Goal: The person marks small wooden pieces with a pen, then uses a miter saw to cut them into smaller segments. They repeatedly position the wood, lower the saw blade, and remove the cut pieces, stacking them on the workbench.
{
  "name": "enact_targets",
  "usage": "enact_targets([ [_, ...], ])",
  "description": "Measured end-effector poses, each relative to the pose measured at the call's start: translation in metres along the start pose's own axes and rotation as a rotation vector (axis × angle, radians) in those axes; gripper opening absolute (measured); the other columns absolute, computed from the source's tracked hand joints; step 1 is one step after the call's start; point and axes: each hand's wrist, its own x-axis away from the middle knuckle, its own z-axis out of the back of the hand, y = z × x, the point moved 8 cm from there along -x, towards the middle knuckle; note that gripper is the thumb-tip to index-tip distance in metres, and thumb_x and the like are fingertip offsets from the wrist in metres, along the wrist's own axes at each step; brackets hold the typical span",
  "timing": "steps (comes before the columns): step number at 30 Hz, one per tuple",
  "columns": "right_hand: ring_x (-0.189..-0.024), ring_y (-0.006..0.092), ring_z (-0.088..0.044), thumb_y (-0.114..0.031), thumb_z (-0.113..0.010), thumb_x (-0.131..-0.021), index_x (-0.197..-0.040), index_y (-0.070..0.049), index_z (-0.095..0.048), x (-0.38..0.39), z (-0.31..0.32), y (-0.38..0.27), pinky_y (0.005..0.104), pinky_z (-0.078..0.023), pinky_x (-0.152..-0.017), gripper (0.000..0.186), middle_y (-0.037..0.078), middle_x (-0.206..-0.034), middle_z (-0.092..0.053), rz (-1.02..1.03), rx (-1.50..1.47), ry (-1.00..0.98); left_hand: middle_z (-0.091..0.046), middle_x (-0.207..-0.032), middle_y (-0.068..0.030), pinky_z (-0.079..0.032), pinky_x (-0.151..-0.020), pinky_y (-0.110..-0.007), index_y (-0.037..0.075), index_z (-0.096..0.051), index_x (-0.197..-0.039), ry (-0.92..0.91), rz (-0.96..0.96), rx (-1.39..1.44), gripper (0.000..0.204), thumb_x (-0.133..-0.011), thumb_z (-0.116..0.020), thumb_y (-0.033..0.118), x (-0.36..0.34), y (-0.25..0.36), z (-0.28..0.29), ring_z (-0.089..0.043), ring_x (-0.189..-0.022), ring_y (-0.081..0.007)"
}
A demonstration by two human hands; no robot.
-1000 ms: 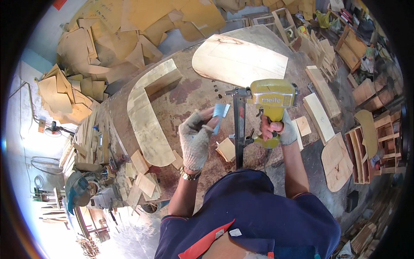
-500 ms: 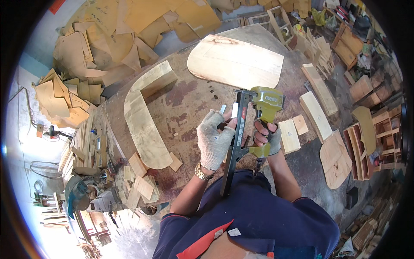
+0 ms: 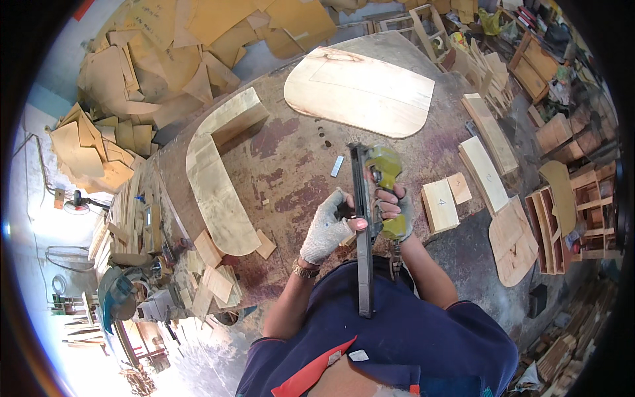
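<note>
An olive-green nail gun with a long dark magazine is held upright in front of my chest. My right hand, in a fingerless glove, is closed around its handle. The gloved left hand is at the magazine's left side, thumb tip pressed on the magazine and the other fingers curled. A small silvery strip lies on the worn worktable just beyond the left hand. Left of it sits a curved L-shaped wooden piece; a large pale board with rounded corners lies at the far side.
Wooden blocks stand right of the gun, with longer curved pieces and a rounded panel farther right. Offcuts are heaped at the table's left corner near a power saw. Brown sheet templates lean on the back wall.
The gun has come lower and slightly left, its body turned. A pale strip at my left fingers no longer shows there; the left thumb now presses on the magazine.
</note>
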Motion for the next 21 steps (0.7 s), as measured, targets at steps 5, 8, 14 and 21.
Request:
enact_targets([
  [5, -0.06, 0.0096, -0.046, -0.025, -0.054, -0.105, -0.125, 0.005, -0.046, 0.01, 0.043, 0.04, 0.025, -0.049, -0.058, 0.037, 0.002, -0.08, -0.045, -0.154, -0.334, 0.103, -0.055, -0.109, -0.0019, -0.051, -0.089, -0.03, 0.005, -0.047, -0.119, 0.344, -0.092, 0.141, 0.054, -0.082, -0.085, 0.007, 0.005, -0.038, 0.04, -0.059, -0.099, -0.0121],
  [8, -0.059, 0.0093, -0.045, -0.021, -0.051, -0.105, -0.124, 0.006, -0.046, 0.017, 0.066, 0.062, 0.0259, -0.049, -0.06, 0.033, 0.002, -0.078, -0.043, -0.206, -0.536, 0.211, -0.054, -0.126, -0.0087, -0.05, -0.098, -0.035, 0.001, -0.033, -0.149, 0.443, -0.125, 0.049, 0.083, -0.085, -0.083, 0.018, 0.013, -0.055, 0.061, -0.059, -0.111, -0.0174],
  [14, -0.06, 0.0096, -0.047, -0.022, -0.053, -0.104, -0.099, 0.0, -0.048, 0.03, 0.082, 0.086, 0.0272, -0.049, -0.062, 0.023, 0.002, -0.076, -0.043, -0.311, -0.475, 0.395, -0.049, -0.141, -0.0119, -0.05, -0.102, -0.037, 0.0, -0.01, -0.163, 0.472, 0.062, 0.31, 0.117, -0.082, -0.084, 0.04, 0.061, -0.098, 0.064, -0.058, -0.116, -0.0214],
  [21, -0.06, 0.0102, -0.05, -0.028, -0.055, -0.103, -0.084, -0.006, -0.044, 0.019, 0.077, 0.095, 0.0274, -0.05, -0.064, 0.031, 0.001, -0.068, -0.043, -0.385, -0.428, 0.381, -0.054, -0.135, -0.0123, -0.045, -0.104, -0.037, 0.003, -0.055, -0.136, 0.723, -0.15, 0.097, 0.066, -0.081, -0.087, 0.022, 0.093, -0.066, 0.075, -0.055, -0.12, -0.0228],
])
